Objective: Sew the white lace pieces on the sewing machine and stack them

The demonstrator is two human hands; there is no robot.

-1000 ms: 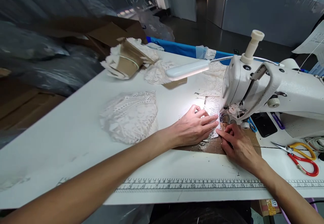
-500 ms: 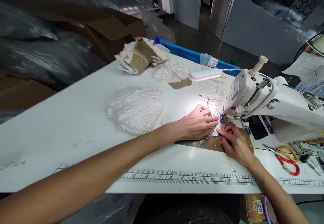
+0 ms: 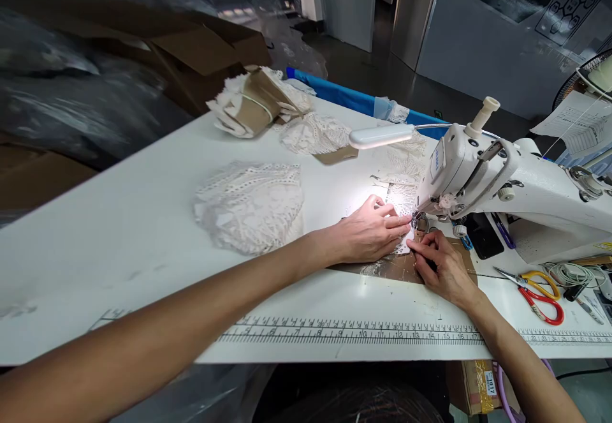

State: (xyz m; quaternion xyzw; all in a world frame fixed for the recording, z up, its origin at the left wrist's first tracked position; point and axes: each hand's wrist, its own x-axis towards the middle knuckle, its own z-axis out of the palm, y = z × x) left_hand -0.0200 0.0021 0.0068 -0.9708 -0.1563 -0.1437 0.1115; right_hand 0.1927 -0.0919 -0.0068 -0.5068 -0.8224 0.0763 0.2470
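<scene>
White lace fabric (image 3: 401, 201) lies under the needle area of a white sewing machine (image 3: 482, 168), lit by a bright lamp. My left hand (image 3: 375, 230) rests on the lace with its fingers stretched toward the presser foot, pressing it down. Just right of it, my right hand (image 3: 442, 267) has its index fingertip and thumb at the near edge of the lace, in a pinch. Beneath both hands is a brown board (image 3: 396, 268) on the table. The needle itself is too small to make out.
A lace pile (image 3: 251, 206) lies left of my left hand. Behind it sit a banded lace bundle (image 3: 255, 104) and another lace piece (image 3: 315, 133). Scissors (image 3: 540, 295), a black phone (image 3: 484, 235) and coiled cord (image 3: 571, 274) are at the right. A printed ruler (image 3: 354, 332) runs along the front edge.
The whole view has shifted slightly, so the scene sits a little further left and up. Both hands keep nearly the same place on the lace beside the presser foot.
</scene>
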